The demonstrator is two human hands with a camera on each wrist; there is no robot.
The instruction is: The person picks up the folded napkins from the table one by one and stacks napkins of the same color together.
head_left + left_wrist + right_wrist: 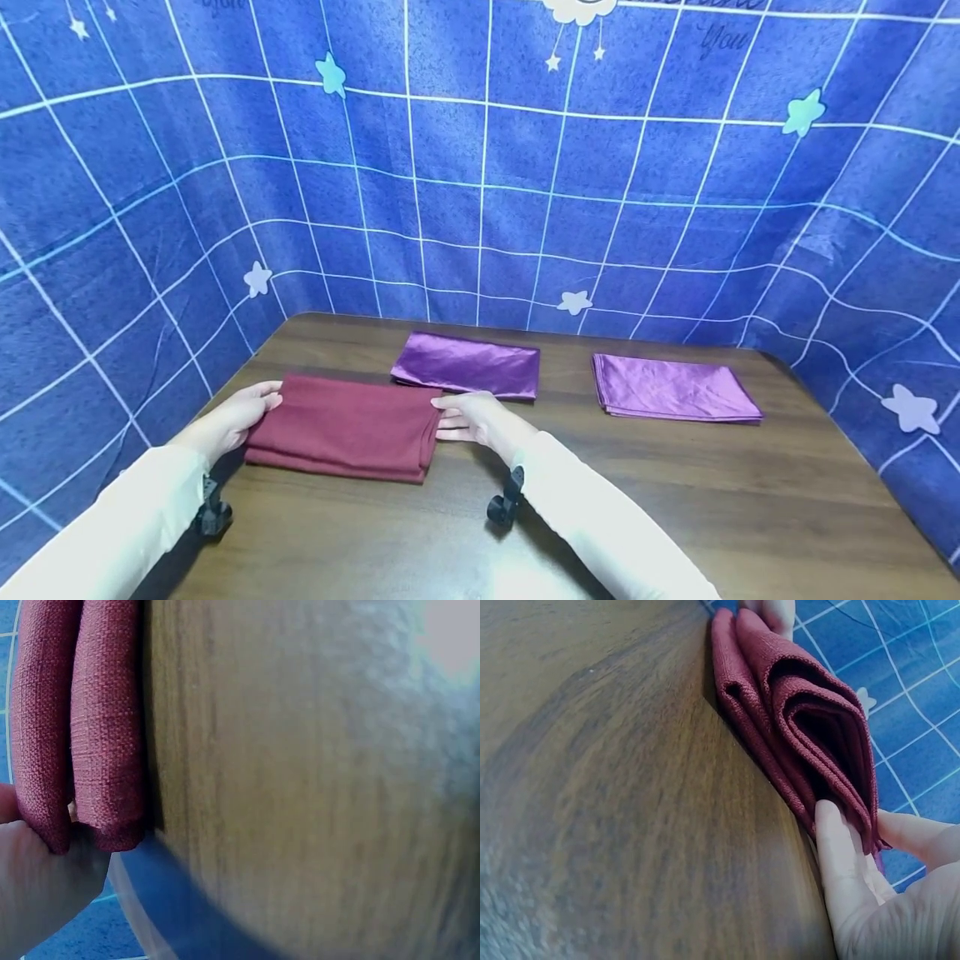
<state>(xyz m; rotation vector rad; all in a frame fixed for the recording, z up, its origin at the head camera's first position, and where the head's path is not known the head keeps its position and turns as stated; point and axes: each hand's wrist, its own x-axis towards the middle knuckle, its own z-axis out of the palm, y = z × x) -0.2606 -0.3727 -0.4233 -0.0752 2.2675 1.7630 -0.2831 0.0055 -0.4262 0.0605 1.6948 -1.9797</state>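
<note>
A dark red woven cloth, folded into a thick rectangle, lies at the left of the table between both hands. My left hand grips its left edge; in the left wrist view the thumb side meets the ends of two plump folds. At the opposite edge my right hand pinches the upper layers. The right wrist view shows fingers slipped between the layers and the thumb on the outer side, with the looped folds facing the camera.
Behind the red cloth lies a folded dark purple satin cloth. A lighter purple folded satin cloth rests farther right on the brown wooden table. A blue curtain with white grid lines and stars surrounds the table's back and sides.
</note>
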